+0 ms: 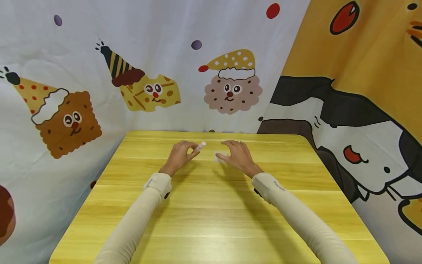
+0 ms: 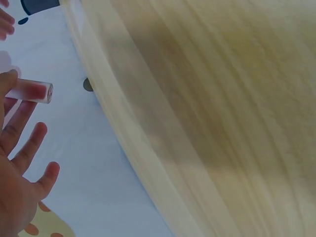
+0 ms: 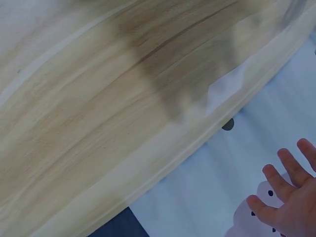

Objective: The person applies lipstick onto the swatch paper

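Note:
A small lip gloss tube, clear with a pinkish-red filling, is pinched between the thumb and fingers of my left hand above the far part of the table. In the left wrist view the tube points away from the hand, its other fingers spread. My right hand hovers opposite, thumb and fingers apart, holding nothing. Under its thumb a small flat white piece, like paper, lies on the table; the right wrist view shows this white piece near the table's far edge.
The wood-grain table carries shadows of both arms. Behind it and along the sides hangs a white curtain printed with cartoon snacks and a large cartoon animal at the right.

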Available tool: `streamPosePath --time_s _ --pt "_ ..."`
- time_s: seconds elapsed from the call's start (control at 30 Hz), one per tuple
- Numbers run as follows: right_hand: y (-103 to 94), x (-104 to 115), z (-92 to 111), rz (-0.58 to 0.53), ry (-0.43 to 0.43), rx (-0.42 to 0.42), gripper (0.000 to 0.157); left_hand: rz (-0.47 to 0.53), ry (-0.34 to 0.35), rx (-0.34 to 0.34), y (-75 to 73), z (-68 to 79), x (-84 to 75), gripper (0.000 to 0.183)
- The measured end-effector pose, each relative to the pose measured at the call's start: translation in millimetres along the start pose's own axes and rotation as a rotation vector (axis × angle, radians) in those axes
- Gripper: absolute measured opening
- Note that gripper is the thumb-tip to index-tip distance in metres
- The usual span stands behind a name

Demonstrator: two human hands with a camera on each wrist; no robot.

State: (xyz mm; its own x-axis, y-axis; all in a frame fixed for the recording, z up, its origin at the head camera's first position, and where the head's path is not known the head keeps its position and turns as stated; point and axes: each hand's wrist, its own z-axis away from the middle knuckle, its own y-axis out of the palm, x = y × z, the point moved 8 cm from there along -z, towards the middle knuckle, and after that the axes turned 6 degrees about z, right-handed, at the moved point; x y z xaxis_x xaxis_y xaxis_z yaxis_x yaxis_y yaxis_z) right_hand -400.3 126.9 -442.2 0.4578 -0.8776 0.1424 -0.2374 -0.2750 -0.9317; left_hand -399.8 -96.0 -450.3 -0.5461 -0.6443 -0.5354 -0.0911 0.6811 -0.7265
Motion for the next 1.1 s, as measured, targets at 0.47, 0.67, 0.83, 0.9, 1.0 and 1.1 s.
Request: streamPosePath --time_s 0.47,0.67,0.83,0.9,1.0,1.1 --pt "-8.1 13 -9 -0.032 -0.027 -0.022 0.066 -0.004 0.126 -0.032 -4.9 -6.2 -22.3 0.016" --pt "-7.1 17 -9 -0.047 -0.034 -0.022 0.062 -0.017 0.169 -0.036 -1.2 -4.7 -25.9 0.015" --pt "-7.5 22 -9 -0.078 -0.051 -0.030 0.058 -0.039 0.183 -0.034 1.2 -4.3 -29.2 0.015" --pt "-8.0 24 -9 -0.090 -0.058 -0.038 0.057 -0.035 0.190 -0.039 1.3 -4.9 -30.6 0.016" --pt "-8.7 26 -10 -0.121 -0.069 -0.047 0.053 -0.039 0.190 -0.033 1.9 -5.8 -32.5 0.017" --pt "-8.8 27 -11 -0.148 -0.083 -0.053 0.050 -0.046 0.180 -0.013 3.6 -7.0 -33.7 0.018"
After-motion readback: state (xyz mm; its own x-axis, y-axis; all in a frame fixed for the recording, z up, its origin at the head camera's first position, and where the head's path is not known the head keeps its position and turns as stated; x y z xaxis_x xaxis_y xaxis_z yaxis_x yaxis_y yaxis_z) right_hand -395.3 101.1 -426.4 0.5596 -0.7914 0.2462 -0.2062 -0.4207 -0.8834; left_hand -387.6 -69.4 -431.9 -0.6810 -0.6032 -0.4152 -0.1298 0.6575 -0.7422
